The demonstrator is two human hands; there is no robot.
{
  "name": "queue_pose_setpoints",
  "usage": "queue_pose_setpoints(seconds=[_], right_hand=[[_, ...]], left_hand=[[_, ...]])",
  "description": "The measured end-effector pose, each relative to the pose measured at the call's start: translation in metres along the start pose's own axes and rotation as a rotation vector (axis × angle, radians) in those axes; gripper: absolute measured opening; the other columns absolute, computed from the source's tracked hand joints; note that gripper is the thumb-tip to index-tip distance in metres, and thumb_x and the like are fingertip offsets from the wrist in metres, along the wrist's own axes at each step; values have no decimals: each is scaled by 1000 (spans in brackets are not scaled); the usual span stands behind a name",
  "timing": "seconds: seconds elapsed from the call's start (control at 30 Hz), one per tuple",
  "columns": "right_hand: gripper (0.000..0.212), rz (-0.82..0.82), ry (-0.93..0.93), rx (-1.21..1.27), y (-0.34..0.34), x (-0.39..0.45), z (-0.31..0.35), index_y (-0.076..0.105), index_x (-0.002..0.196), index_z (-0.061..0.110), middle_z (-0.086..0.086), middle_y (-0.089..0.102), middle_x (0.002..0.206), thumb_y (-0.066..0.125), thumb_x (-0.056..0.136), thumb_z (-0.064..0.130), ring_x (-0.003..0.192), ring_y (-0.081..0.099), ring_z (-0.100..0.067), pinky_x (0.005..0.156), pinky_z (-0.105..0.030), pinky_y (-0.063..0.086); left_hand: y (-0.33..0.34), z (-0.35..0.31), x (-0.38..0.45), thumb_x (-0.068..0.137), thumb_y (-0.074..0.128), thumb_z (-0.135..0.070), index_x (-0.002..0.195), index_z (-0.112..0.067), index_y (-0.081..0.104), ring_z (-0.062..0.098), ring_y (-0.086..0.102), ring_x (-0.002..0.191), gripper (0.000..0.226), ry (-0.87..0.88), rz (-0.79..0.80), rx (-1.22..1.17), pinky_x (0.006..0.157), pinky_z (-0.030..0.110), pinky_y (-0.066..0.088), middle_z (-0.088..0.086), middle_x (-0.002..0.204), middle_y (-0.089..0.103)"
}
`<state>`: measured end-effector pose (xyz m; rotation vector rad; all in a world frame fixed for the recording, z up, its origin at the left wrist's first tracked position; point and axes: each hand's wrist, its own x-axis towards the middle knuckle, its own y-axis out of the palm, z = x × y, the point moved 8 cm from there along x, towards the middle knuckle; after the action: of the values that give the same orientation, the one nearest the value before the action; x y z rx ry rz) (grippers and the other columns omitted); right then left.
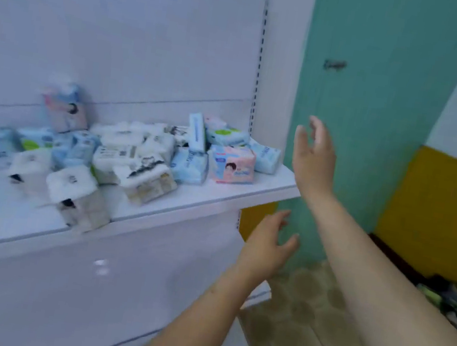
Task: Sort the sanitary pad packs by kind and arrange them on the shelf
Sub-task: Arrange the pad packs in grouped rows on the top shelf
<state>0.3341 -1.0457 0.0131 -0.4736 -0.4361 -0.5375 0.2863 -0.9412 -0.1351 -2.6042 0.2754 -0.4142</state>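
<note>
A white shelf (217,198) holds a jumbled heap of packs (134,155), white, pale blue and green, with a pink pack (233,165) near its right end. Both bare hands hover off the shelf's right end, touching nothing. The left hand (265,243), lower, and the right hand (315,156), higher, have fingers loosely spread. A green door (381,107) stands behind them.
</note>
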Motion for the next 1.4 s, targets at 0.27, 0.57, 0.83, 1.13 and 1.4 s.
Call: queue_pose_setpoints(seconds=[0.27,0.57,0.83,1.13,1.4], right_hand=[[62,235,-217,186,173,-78,185,52,135,7,-10,54,137,38,89,45,126,50,-24,107,-41,40],[48,527,-360,127,360,-196,327,50,136,14,-9,51,140,58,94,33,128,48,-27,104,-36,39],[78,767,-390,-131,470,-229,348,27,152,17,-11,29,155,65,87,38,139,33,-31,110,-39,34],[105,1179,-676,-609,601,-184,353,8,157,24,-4,15,162,76,80,41,146,24,-26,117,-40,28],[99,1251,-843,-756,682,-182,341,36,143,23,1,43,131,85,62,51,122,47,-22,103,-37,42]], left_hand=[[-292,19,-82,94,57,-25,133,-28,54,0,58,106,39,51,-495,-12,91,27,53,-10,120,60],[-548,108,-222,91,61,-18,117,-27,60,3,59,97,27,-82,-930,136,84,23,52,-9,108,60],[-650,195,-246,88,64,-22,129,-18,55,19,52,117,42,-316,-908,324,96,28,41,2,122,54],[-709,248,-145,87,67,-26,153,-29,27,27,21,143,77,-303,-550,566,113,38,27,6,155,23],[-733,311,-84,76,82,-36,156,-26,11,18,42,134,108,-320,-150,539,113,38,37,-6,153,20]])
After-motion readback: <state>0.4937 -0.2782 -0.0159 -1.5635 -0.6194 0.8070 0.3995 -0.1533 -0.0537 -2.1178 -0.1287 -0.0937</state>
